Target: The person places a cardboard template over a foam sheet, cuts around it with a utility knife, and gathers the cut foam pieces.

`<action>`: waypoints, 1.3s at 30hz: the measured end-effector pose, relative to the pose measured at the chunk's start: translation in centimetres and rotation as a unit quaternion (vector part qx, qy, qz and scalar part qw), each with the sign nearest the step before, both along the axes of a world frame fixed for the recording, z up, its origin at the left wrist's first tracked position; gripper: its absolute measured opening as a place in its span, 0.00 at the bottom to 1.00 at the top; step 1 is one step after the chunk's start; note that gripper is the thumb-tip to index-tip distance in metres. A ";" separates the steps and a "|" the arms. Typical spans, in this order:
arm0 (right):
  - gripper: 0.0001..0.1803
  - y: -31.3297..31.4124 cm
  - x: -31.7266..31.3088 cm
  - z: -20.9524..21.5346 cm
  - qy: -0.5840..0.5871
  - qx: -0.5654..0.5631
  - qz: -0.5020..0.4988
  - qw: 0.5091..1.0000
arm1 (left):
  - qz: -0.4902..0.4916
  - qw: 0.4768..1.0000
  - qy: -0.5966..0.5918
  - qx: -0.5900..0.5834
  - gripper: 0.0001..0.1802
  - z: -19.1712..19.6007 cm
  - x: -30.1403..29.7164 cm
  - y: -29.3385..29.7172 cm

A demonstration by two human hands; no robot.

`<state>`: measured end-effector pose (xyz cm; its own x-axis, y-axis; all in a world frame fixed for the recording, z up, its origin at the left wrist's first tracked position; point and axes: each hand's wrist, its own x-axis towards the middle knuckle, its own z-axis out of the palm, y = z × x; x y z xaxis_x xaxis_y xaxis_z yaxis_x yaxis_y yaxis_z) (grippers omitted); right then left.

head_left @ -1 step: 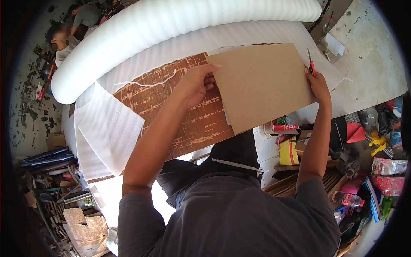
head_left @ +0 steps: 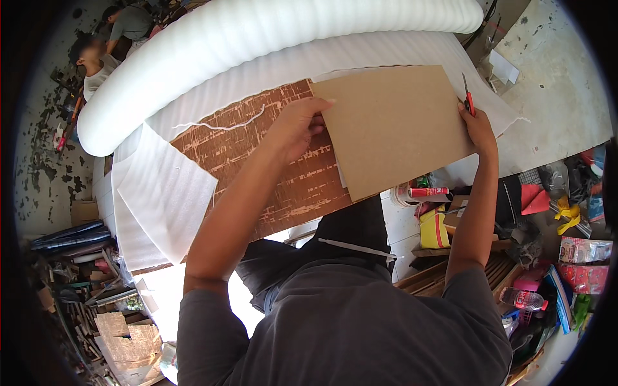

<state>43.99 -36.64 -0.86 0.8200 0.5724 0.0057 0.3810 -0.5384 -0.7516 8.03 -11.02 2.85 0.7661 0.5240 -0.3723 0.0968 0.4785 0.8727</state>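
Observation:
A flat tan sheet of board (head_left: 393, 128) is held between my hands over the right part of the worktop. My left hand (head_left: 301, 125) pinches its left edge, thumb on top and fingers curled below. At the right edge, my right hand (head_left: 479, 130) grips the board and also keeps red-handled scissors (head_left: 470, 103) in its grasp, their narrow point upward. Under the board lies a worn brown panel (head_left: 283, 174) with a scraped surface. White foam sheet (head_left: 170, 186) covers the panel's left end, and a thin white foam strip (head_left: 222, 127) rests on it.
A large white foam roll (head_left: 277, 29) spans the far side, with more foam sheet in front. Two people (head_left: 96, 64) sit beyond it at far left. Wood scraps (head_left: 129, 341) lie at lower left; a bottle (head_left: 524, 299), bags and packages crowd the lower right.

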 end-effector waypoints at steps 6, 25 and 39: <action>0.29 -0.3 1.0 -0.7 0.011 0.008 0.018 1.000 | 0.044 0.996 -0.077 -0.010 0.19 -0.9 1.7 -2.5; 0.28 -0.7 -1.1 0.9 0.138 0.054 0.048 0.988 | 0.153 0.974 -0.161 -0.049 0.13 -3.4 5.9 3.7; 0.28 -1.0 -1.3 1.2 0.163 0.056 0.063 0.983 | 0.173 0.974 -0.145 0.036 0.11 -3.3 5.8 2.3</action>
